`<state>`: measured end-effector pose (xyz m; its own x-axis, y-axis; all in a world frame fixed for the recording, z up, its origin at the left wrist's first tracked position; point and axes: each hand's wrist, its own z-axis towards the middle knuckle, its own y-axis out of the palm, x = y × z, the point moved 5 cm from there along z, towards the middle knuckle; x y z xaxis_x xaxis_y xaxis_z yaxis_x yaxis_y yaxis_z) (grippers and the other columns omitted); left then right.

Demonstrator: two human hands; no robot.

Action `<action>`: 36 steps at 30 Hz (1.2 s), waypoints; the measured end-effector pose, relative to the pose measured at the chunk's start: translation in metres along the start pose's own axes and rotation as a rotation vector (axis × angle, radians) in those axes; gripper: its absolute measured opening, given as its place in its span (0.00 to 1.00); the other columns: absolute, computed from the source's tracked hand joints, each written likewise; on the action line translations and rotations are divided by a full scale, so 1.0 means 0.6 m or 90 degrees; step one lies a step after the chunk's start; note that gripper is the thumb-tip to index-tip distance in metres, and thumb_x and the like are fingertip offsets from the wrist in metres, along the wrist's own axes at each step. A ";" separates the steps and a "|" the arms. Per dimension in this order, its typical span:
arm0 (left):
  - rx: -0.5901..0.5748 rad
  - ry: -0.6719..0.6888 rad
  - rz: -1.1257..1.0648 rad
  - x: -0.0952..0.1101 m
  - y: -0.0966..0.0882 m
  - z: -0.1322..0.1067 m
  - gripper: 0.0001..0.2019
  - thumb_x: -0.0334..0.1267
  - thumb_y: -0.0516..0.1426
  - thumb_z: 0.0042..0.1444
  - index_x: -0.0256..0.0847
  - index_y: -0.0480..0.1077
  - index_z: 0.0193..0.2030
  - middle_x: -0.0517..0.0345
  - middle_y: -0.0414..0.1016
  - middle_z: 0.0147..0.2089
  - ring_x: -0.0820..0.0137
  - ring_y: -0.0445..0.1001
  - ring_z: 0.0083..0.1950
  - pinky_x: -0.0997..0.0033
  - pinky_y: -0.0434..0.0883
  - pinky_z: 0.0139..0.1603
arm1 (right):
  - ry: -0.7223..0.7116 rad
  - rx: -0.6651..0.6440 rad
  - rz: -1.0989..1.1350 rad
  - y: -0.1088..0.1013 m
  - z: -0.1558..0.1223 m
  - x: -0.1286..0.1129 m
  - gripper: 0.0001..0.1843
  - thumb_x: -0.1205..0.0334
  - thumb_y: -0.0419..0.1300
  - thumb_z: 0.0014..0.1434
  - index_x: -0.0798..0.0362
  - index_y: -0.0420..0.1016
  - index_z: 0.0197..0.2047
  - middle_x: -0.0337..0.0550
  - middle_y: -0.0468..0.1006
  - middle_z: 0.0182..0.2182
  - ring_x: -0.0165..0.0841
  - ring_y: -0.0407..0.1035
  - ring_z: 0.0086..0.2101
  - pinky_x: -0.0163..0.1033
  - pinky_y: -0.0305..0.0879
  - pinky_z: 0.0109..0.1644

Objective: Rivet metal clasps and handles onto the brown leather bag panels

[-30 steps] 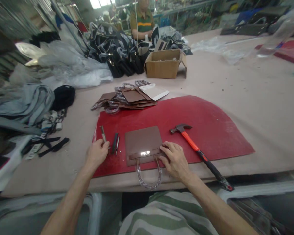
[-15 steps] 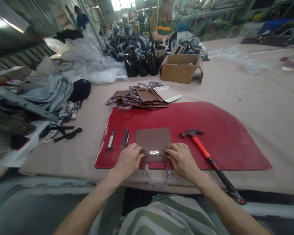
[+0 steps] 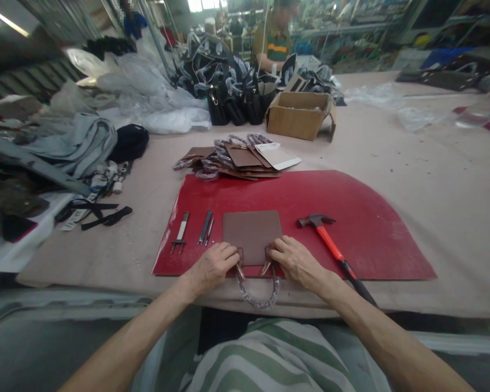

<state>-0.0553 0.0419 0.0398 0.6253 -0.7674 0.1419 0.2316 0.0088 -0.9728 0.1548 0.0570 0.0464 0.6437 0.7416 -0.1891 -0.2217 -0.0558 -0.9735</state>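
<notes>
A brown leather bag panel (image 3: 251,231) lies flat on the red board (image 3: 343,201). Its loop handle (image 3: 259,303), wrapped in clear plastic, hangs toward me over the board's front edge. With fingers pinched, my left hand (image 3: 215,267) grips the panel's near left edge beside one handle end. On the near right side, my right hand (image 3: 297,262) pinches the panel by the other handle end. Both sets of fingertips are partly hidden. A claw hammer (image 3: 330,239) with an orange and black handle rests to the right of my right hand.
Left of the panel lie a two-pronged metal tool (image 3: 181,233) and slim metal punches (image 3: 206,228). Behind the board are stacked brown bag panels (image 3: 245,158), a cardboard box (image 3: 298,117) and black handbags (image 3: 218,103). A person (image 3: 275,41) is at the table's far side.
The strip with the shiny metal clasp, visible across the panel's near edge before, no longer shows. The handle's attachment ends now show between my hands. My view has shifted slightly.
</notes>
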 end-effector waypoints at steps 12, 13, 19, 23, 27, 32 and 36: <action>0.170 0.002 -0.108 -0.002 0.005 -0.023 0.16 0.24 0.47 0.63 0.38 0.75 0.45 0.46 0.77 0.47 0.65 0.74 0.51 0.61 0.75 0.54 | -0.035 0.110 0.111 -0.004 -0.023 0.011 0.18 0.77 0.48 0.61 0.52 0.77 0.41 0.48 0.76 0.42 0.37 0.65 0.41 0.44 0.67 0.48; 0.185 -0.015 -0.102 0.002 0.007 -0.023 0.16 0.24 0.47 0.63 0.37 0.75 0.46 0.45 0.77 0.47 0.64 0.74 0.51 0.60 0.75 0.55 | -0.013 0.144 0.120 -0.001 -0.029 0.010 0.18 0.76 0.48 0.62 0.52 0.77 0.44 0.49 0.76 0.45 0.38 0.66 0.44 0.46 0.68 0.49; 0.198 -0.098 -0.126 0.015 0.018 0.006 0.17 0.24 0.47 0.62 0.38 0.74 0.46 0.45 0.77 0.48 0.62 0.74 0.53 0.57 0.75 0.57 | 0.149 0.299 0.112 0.024 -0.056 0.038 0.19 0.67 0.51 0.64 0.49 0.73 0.56 0.52 0.74 0.53 0.45 0.67 0.54 0.55 0.69 0.56; 0.214 -0.098 -0.153 0.020 0.024 0.021 0.16 0.24 0.47 0.62 0.38 0.74 0.47 0.46 0.77 0.49 0.62 0.74 0.54 0.58 0.75 0.58 | 0.154 0.309 0.099 0.034 -0.057 0.054 0.18 0.67 0.49 0.65 0.50 0.74 0.54 0.52 0.74 0.53 0.44 0.68 0.54 0.54 0.69 0.57; 0.304 -0.168 -0.194 -0.004 0.016 -0.002 0.16 0.25 0.48 0.63 0.38 0.72 0.51 0.46 0.78 0.50 0.63 0.75 0.54 0.59 0.75 0.57 | 0.147 0.321 0.092 0.036 -0.058 0.052 0.17 0.68 0.49 0.65 0.50 0.74 0.52 0.52 0.74 0.53 0.44 0.67 0.55 0.55 0.68 0.57; 0.308 -0.475 -0.096 -0.102 -0.029 -0.034 0.11 0.31 0.51 0.64 0.40 0.75 0.45 0.47 0.79 0.43 0.62 0.77 0.46 0.60 0.74 0.50 | 0.157 0.316 0.100 0.040 -0.058 0.051 0.17 0.68 0.49 0.64 0.51 0.75 0.52 0.52 0.74 0.54 0.45 0.66 0.55 0.56 0.67 0.58; 0.057 -0.644 -0.045 -0.173 -0.048 -0.020 0.10 0.38 0.56 0.59 0.38 0.77 0.41 0.45 0.81 0.42 0.59 0.79 0.45 0.63 0.72 0.47 | 0.171 0.302 0.117 0.037 -0.057 0.047 0.18 0.69 0.49 0.64 0.52 0.75 0.52 0.52 0.74 0.54 0.45 0.65 0.56 0.57 0.65 0.60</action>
<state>-0.1360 0.1136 0.0510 0.9353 0.1344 0.3274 0.3214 0.0648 -0.9447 0.1930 0.0542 0.0150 0.7134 0.5490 -0.4355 -0.6118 0.1848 -0.7691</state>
